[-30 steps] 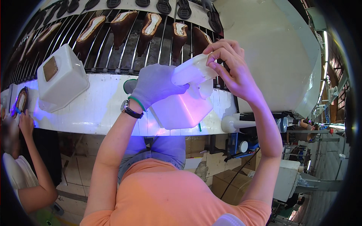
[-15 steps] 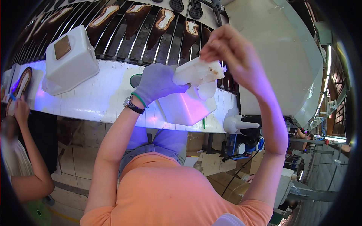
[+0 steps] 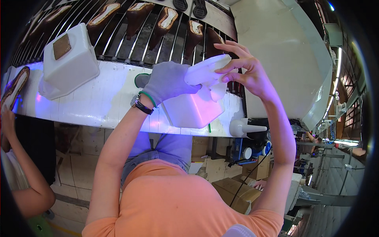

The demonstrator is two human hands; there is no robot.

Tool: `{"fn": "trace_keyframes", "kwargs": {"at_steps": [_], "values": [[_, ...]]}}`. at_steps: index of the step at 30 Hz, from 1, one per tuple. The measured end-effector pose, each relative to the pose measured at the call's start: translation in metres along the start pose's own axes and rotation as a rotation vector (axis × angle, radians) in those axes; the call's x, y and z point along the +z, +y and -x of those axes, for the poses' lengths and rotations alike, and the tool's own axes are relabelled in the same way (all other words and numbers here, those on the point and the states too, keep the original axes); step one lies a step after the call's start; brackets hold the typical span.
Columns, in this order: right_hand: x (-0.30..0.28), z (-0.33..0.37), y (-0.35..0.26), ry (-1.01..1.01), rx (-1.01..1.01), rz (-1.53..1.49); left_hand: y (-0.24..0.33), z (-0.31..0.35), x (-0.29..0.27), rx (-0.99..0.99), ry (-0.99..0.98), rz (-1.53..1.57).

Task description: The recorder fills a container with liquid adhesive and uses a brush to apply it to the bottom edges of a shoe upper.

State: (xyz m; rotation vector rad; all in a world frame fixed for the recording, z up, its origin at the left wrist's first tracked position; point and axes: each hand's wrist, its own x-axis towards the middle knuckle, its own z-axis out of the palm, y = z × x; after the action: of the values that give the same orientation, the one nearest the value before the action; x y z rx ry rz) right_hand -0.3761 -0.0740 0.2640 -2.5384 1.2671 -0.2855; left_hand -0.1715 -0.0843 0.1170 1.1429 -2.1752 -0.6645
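Observation:
My left hand (image 3: 167, 81), in a grey glove with a green cuff, is closed around a translucent white plastic piece (image 3: 207, 67) with a rounded end, held tilted above the bench. The bare thumb and index finger of my right hand (image 3: 244, 69) close on the right edge of that piece, with the other fingers spread above. Part of the piece is hidden behind my fingers. Beneath it on the bench lies a white plastic container (image 3: 191, 110), partly covered by my left hand.
A white box-shaped container (image 3: 73, 55) with a brown patch stands left on the white bench (image 3: 118, 83). Behind run metal rollers carrying brown shoe uppers (image 3: 166, 21). A white nozzle bottle (image 3: 244, 128) lies right of me. A co-worker's hand (image 3: 8, 118) holds a shoe at far left.
The white piece has turned in my left hand, so its stained end no longer shows. My right hand has moved slightly down, its fingers spreading. The co-worker's hand has shifted left.

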Motion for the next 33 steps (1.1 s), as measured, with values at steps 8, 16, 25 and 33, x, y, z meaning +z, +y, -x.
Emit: {"fn": "trace_keyframes", "kwargs": {"at_steps": [8, 16, 25, 33], "values": [[0.002, 0.004, 0.013, 0.062, 0.085, -0.064, 0.006, -0.007, -0.001, 0.012, 0.001, 0.006], [0.007, 0.013, 0.012, 0.164, -0.068, 0.386, 0.012, -0.015, -0.001, 0.008, -0.007, -0.074], [0.019, 0.01, 0.025, 0.312, -0.173, 0.452, 0.02, -0.021, -0.003, -0.037, -0.095, -0.119], [0.015, -0.01, 0.025, 0.347, -0.242, 0.462, 0.025, -0.024, -0.005, -0.034, -0.073, -0.11]]}}
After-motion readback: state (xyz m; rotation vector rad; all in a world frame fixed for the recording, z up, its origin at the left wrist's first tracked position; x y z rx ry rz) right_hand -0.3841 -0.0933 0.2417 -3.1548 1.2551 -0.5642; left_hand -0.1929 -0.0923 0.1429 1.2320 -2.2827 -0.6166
